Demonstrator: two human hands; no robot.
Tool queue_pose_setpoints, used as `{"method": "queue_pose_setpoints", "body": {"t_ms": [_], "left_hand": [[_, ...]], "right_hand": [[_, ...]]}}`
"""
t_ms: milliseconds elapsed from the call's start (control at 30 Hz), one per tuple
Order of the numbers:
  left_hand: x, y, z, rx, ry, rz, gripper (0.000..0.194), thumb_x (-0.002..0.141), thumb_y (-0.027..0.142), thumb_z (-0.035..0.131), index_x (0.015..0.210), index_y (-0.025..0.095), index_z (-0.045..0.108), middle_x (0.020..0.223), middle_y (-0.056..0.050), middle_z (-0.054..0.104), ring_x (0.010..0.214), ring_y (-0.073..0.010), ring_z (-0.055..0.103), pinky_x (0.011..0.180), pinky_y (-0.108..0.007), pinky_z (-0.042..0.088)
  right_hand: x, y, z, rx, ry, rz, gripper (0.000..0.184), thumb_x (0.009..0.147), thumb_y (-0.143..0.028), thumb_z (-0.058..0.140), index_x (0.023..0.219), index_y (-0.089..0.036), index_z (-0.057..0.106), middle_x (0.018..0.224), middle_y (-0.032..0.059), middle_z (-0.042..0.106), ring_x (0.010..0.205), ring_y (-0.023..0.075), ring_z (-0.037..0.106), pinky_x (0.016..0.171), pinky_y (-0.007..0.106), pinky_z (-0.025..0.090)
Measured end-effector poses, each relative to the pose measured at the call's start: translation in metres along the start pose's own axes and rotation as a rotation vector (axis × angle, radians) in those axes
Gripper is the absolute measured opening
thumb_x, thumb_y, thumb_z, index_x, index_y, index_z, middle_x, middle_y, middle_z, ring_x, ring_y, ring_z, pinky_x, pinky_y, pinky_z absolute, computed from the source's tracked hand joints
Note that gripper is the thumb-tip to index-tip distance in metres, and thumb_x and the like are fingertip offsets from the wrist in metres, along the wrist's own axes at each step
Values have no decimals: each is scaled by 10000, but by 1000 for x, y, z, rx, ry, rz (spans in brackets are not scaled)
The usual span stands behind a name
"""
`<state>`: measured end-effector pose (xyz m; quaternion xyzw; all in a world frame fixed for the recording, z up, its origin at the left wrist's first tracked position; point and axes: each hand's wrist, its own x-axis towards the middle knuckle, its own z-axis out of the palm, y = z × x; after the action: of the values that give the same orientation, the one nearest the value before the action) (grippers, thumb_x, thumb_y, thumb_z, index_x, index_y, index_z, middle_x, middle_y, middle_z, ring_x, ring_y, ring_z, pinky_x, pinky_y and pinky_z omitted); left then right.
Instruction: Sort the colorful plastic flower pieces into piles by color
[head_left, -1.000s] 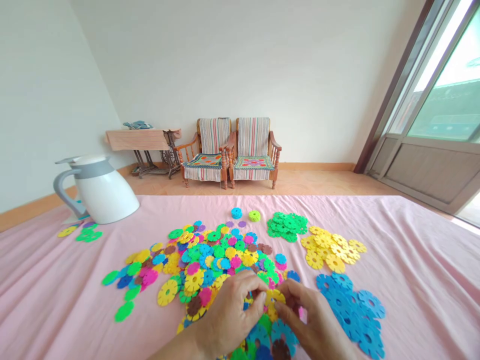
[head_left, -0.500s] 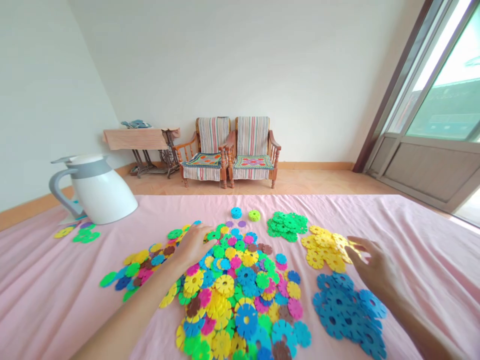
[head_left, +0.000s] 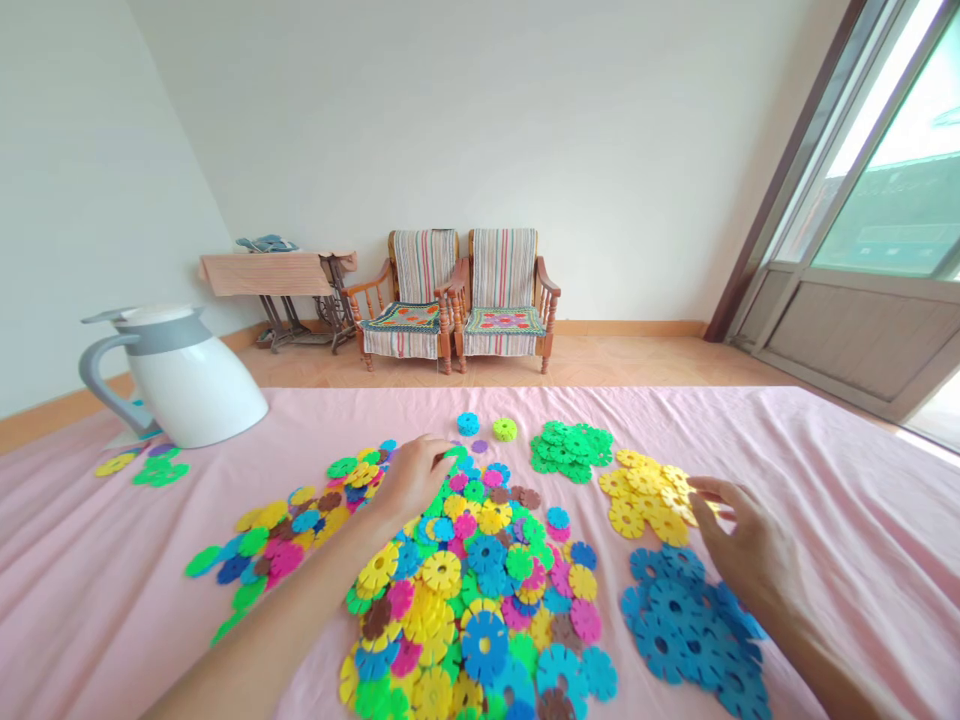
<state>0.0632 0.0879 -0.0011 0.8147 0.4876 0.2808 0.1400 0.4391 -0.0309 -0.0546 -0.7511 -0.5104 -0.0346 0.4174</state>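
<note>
My left hand (head_left: 412, 478) rests at the far edge of a large mixed pile of flower-shaped plastic discs (head_left: 465, 590), its fingertips beside a green disc (head_left: 453, 453). My right hand (head_left: 739, 535) is over a heap of yellow discs (head_left: 637, 508), with its fingers curled at that heap's right edge. Below that hand lies a blue heap of discs (head_left: 679, 630). A green heap of discs (head_left: 570, 450) sits farther back. A looser spread of mixed discs (head_left: 285, 530) lies left of my left forearm.
Everything lies on a creased pink sheet (head_left: 825, 540). A white and grey jug (head_left: 184, 380) stands at the far left, near a few discs (head_left: 150, 470). Beyond the sheet's edge are a wooden floor, two striped armchairs (head_left: 457, 300), a treadle table (head_left: 277, 275) and a glazed door (head_left: 877, 230).
Since a second ago my hands have parted: the left moved to the pile's far side, the right to the yellow heap. The view has shifted slightly, and the discs they covered now show.
</note>
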Motion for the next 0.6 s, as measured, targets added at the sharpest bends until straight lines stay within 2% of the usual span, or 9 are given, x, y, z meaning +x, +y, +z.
{"method": "queue_pose_setpoints", "body": {"t_ms": [100,267,367,467,600], "left_hand": [[20,21,29,-128,-37,-36,189,800,224,585,941,167,698,702,-9,660,639,-164,628,583,-243,456],[64,55,87,-283,-120,-91,174,809,138,603,968,113,669,679,-15,657,604,-139,648,542,-217,484],[84,71,111,-325,-146,-135,187,890,230,581,1029,113,622,806,-27,665,647,-122,640,580,-244,525],[90,76,118,-334,-148,-154,235,925,294,540,1059,115,612,852,-44,675,659,-122,642,602,-264,540],[70,65,103,-284,-101,-113,228,872,183,531,1036,114,673,840,-85,723,658,-145,674,600,-232,514]], "right_hand": [[-2,0,-1,-20,-1,-25,345,804,-453,430,949,-211,630,960,70,678,743,233,667,614,348,501],[-5,6,1,-38,-10,-86,321,826,-443,428,952,-216,618,1023,63,665,771,223,661,653,346,502],[-6,9,1,-47,-24,-83,314,839,-434,422,973,-221,610,1039,67,666,813,236,662,658,346,501],[-6,10,0,-64,-28,-78,314,842,-438,418,981,-230,608,1036,66,672,864,252,659,638,338,494],[-7,8,1,-70,-27,-94,303,849,-440,414,958,-234,607,1046,56,667,848,238,663,659,338,494]]}}
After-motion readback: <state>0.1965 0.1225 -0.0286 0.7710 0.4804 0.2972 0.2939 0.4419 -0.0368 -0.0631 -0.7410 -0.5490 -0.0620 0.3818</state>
